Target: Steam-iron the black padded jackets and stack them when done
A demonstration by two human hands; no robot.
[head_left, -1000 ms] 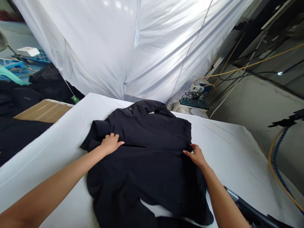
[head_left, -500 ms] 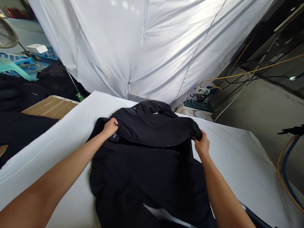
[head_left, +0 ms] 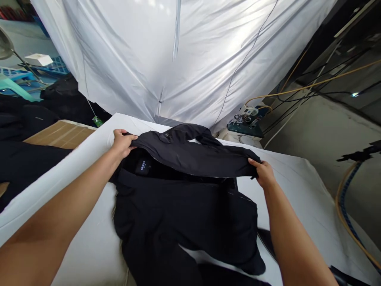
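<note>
A black zip jacket [head_left: 190,222] lies spread across the white tabletop [head_left: 89,246]. Its far front panel [head_left: 196,159] is lifted along the zip edge by both hands. My left hand [head_left: 122,143] pinches the panel at the collar end. At the hem end, my right hand [head_left: 263,172] grips the panel's corner between thumb and fingers. Inside the opened collar a dark neck label [head_left: 143,165] with "GUESS" lettering shows. One sleeve arches at the far side; the other sleeve lies toward me, partly cut off by the lower frame edge.
A white sheet [head_left: 143,55] hangs behind the table. Beyond the right back edge sits a small machine [head_left: 247,119] with hoses. Cardboard [head_left: 59,137] and dark garments [head_left: 26,155] are at left. A hose [head_left: 342,194] hangs at right, and dark objects lie partly behind my right forearm.
My left hand has moved up and left, pulling the collar end of the panel outward and exposing more of the label. The right hand has shifted slightly right with the hem corner.
</note>
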